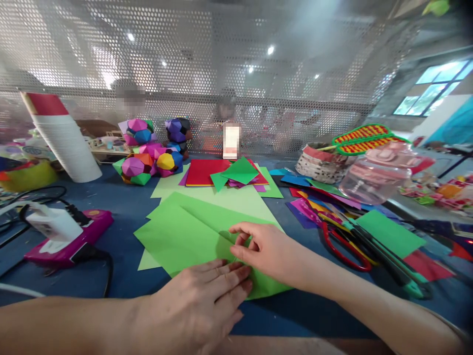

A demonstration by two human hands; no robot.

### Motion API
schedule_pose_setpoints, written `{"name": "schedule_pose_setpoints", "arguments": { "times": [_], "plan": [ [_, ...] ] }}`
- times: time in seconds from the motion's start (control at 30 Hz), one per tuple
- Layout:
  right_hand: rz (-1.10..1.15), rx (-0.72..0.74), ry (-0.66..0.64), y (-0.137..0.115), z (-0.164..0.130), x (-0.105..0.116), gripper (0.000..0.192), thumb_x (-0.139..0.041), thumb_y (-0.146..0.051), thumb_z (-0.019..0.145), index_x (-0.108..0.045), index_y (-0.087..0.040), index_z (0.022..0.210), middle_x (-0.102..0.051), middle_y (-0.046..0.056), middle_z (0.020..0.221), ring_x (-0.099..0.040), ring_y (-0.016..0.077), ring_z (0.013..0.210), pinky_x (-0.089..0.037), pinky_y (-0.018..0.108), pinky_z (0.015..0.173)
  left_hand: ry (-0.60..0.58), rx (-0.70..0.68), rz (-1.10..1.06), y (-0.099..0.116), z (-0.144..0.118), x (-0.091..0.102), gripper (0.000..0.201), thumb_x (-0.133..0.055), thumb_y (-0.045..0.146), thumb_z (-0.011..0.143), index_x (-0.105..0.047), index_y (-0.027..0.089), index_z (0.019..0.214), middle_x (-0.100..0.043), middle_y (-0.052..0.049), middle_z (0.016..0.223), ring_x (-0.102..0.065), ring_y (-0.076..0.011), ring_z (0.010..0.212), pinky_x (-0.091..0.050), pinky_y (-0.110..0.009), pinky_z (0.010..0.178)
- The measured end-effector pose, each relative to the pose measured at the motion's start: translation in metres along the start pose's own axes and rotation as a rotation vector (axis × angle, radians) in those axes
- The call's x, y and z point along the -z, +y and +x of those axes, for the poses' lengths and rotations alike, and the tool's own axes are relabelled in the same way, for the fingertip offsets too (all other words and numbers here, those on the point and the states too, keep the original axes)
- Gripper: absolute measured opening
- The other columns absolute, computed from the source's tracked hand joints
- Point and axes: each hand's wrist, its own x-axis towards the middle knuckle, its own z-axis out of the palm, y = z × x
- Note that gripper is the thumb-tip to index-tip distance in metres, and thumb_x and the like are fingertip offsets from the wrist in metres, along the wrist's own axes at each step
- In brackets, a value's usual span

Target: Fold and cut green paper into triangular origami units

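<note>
A large bright green sheet of paper (192, 241) lies before me, with a crease or fold edge running diagonally towards my hands. My left hand (207, 291) rests palm down, fingers stretched out, on the sheet's near part. Just above its fingertips, my right hand (254, 241) has curled fingers, with the thumb low against the paper; a thin pale edge shows under the thumb tip, and the fingers partly hide the grip. Paler green sheets (150, 261) stick out beneath the bright one. Beyond them lie a red paper stack (201, 172) and loose green pieces (240, 170).
On the left are a purple power strip (99, 222) with cables, a leaning stack of paper cups (68, 143) and folded paper balls (136, 170). Red-handled scissors (343, 251), a green-and-black cutter (391, 256), paper scraps and a clear bottle (377, 172) lie to the right.
</note>
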Motion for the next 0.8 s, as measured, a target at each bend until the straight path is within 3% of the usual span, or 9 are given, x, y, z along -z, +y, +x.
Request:
{"name": "schedule_pose_setpoints", "arguments": {
  "times": [0.07, 0.17, 0.3, 0.4, 0.47, 0.53, 0.63, 0.7, 0.8],
  "plan": [
    [-0.003, 0.000, -0.012, 0.002, 0.000, 0.002, 0.036, -0.065, -0.033, 0.086, -0.066, -0.016, 0.117, -0.072, 0.003, 0.085, -0.063, 0.0167, 0.072, -0.042, 0.026, 0.061, 0.005, -0.010, 0.025, 0.000, 0.000, 0.000, 0.038, -0.040, 0.020, 0.103, -0.060, 0.007, 0.133, -0.068, -0.015, 0.128, -0.065, -0.0258, 0.118, -0.051, -0.037, 0.105],
    [-0.050, 0.028, -0.065, 0.004, 0.001, 0.004, 0.017, -0.066, -0.035, 0.083, -0.067, -0.018, 0.080, -0.060, -0.003, 0.064, -0.050, 0.0132, 0.060, -0.033, 0.025, 0.053, 0.041, -0.028, 0.064, 0.000, -0.001, 0.001, 0.037, -0.040, 0.020, 0.103, -0.062, 0.008, 0.130, -0.068, -0.014, 0.129, -0.066, -0.0246, 0.118, -0.051, -0.035, 0.104],
    [0.040, 0.091, -0.123, 0.008, 0.005, 0.008, 0.026, -0.061, -0.032, 0.084, -0.053, -0.018, 0.063, -0.045, -0.006, 0.057, -0.038, 0.0106, 0.056, -0.028, 0.025, 0.052, 0.154, -0.054, 0.095, 0.001, -0.003, 0.004, 0.031, -0.046, 0.016, 0.100, -0.066, 0.009, 0.122, -0.069, -0.013, 0.126, -0.065, -0.0226, 0.119, -0.048, -0.032, 0.107],
    [0.193, 0.118, 0.108, 0.014, 0.012, 0.013, 0.030, -0.060, -0.039, 0.086, -0.049, -0.019, 0.066, -0.040, -0.006, 0.060, -0.035, 0.0105, 0.058, -0.028, 0.026, 0.054, 0.386, -0.030, 0.017, 0.000, -0.003, 0.005, 0.022, -0.051, 0.009, 0.093, -0.069, 0.015, 0.104, -0.077, -0.007, 0.103, -0.071, -0.0179, 0.105, -0.049, -0.028, 0.105],
    [0.271, 0.136, 0.298, 0.019, 0.018, 0.017, 0.034, -0.059, -0.044, 0.087, -0.046, -0.020, 0.066, -0.035, -0.006, 0.061, -0.032, 0.0104, 0.057, -0.026, 0.026, 0.053, 0.528, 0.020, -0.069, -0.004, -0.002, 0.005, 0.018, -0.052, 0.008, 0.089, -0.066, 0.020, 0.084, -0.073, -0.002, 0.080, -0.070, -0.0155, 0.082, -0.053, -0.028, 0.089],
    [0.354, 0.135, 0.414, 0.024, 0.023, 0.022, 0.036, -0.059, -0.048, 0.087, -0.045, -0.021, 0.067, -0.035, -0.006, 0.062, -0.033, 0.0108, 0.057, -0.028, 0.026, 0.052, 0.550, 0.160, -0.198, -0.012, -0.001, 0.005, 0.022, -0.053, 0.012, 0.090, -0.058, 0.020, 0.070, -0.061, 0.000, 0.067, -0.059, -0.0142, 0.065, -0.049, -0.028, 0.070],
    [0.445, 0.130, 0.467, 0.026, 0.025, 0.024, 0.037, -0.061, -0.052, 0.085, -0.048, -0.021, 0.070, -0.038, -0.005, 0.063, -0.037, 0.0116, 0.057, -0.031, 0.026, 0.052, 0.459, 0.543, -0.541, -0.033, 0.005, 0.007, 0.031, -0.058, 0.027, 0.094, -0.054, 0.020, 0.064, -0.050, 0.002, 0.060, -0.046, -0.0125, 0.055, -0.038, -0.023, 0.053],
    [0.461, 0.154, 0.478, 0.024, 0.024, 0.021, 0.037, -0.061, -0.052, 0.085, -0.048, -0.021, 0.071, -0.038, -0.005, 0.063, -0.037, 0.0115, 0.057, -0.031, 0.026, 0.052, 0.481, 0.766, -0.859, -0.046, 0.011, 0.010, 0.023, -0.068, 0.038, 0.090, -0.066, 0.018, 0.078, -0.059, 0.000, 0.067, -0.051, -0.0124, 0.057, -0.039, -0.020, 0.050],
    [0.416, 0.211, 0.473, 0.018, 0.020, 0.013, 0.035, -0.061, -0.048, 0.087, -0.047, -0.021, 0.069, -0.038, -0.006, 0.062, -0.035, 0.0111, 0.057, -0.029, 0.026, 0.053, 0.502, 0.864, -1.259, -0.056, 0.019, 0.011, 0.033, -0.081, 0.040, 0.078, -0.071, 0.016, 0.099, -0.072, -0.006, 0.084, -0.063, -0.0161, 0.072, -0.048, -0.021, 0.060]
  ]
}}
